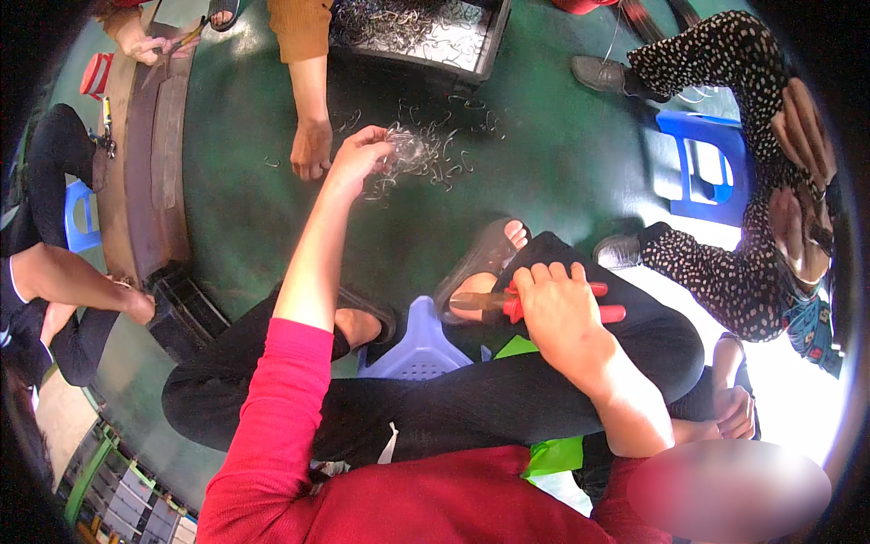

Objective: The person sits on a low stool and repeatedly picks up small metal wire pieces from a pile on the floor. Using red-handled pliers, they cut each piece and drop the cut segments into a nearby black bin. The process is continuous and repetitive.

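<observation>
A pile of small curved metal wire pieces lies loose on the green floor. At its left edge is my left hand, fingers bent together against the pieces; what they pinch is too small to make out. My right hand is closed around red-handled pliers above my right thigh. The metal jaws point left, and the red handle ends stick out on the right side of the hand. Just left of the pile, another person's hand reaches down to the floor with its fingers curled.
A black crate of similar wire pieces stands beyond the pile. A blue stool is at right, a lilac stool between my legs. A wooden bench and a black basket are at left. People sit around.
</observation>
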Action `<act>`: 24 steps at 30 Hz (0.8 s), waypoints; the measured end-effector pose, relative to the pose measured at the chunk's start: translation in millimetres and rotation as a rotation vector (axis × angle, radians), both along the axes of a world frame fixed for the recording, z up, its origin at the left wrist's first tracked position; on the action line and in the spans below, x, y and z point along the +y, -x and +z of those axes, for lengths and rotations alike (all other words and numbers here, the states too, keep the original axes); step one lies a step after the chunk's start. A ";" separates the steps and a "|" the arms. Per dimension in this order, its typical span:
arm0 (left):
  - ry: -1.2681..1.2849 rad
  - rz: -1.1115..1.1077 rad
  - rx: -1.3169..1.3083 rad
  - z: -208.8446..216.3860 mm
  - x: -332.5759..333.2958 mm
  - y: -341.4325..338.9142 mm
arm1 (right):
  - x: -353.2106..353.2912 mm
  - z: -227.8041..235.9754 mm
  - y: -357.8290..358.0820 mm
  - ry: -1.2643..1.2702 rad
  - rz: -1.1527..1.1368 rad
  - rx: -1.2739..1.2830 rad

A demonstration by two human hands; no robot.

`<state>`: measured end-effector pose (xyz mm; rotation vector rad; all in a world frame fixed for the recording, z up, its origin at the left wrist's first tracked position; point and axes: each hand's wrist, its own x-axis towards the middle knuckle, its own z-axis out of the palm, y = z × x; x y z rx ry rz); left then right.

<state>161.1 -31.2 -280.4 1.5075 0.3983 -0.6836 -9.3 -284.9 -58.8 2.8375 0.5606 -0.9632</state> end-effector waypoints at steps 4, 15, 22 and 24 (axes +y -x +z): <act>-0.304 -0.064 -0.020 0.2 2.8 -1.2 | -1.2 -3.1 -0.3 -0.004 0.008 -0.006; -0.392 -0.151 -0.403 -20.8 27.8 22.9 | -1.3 -5.6 -0.8 0.032 0.007 0.030; -0.251 -0.064 -0.325 -10.0 31.3 16.3 | -1.6 -3.5 0.5 0.019 0.011 0.024; -0.185 0.049 -0.291 -5.6 31.8 12.9 | -1.0 -1.6 -1.2 0.020 0.008 0.040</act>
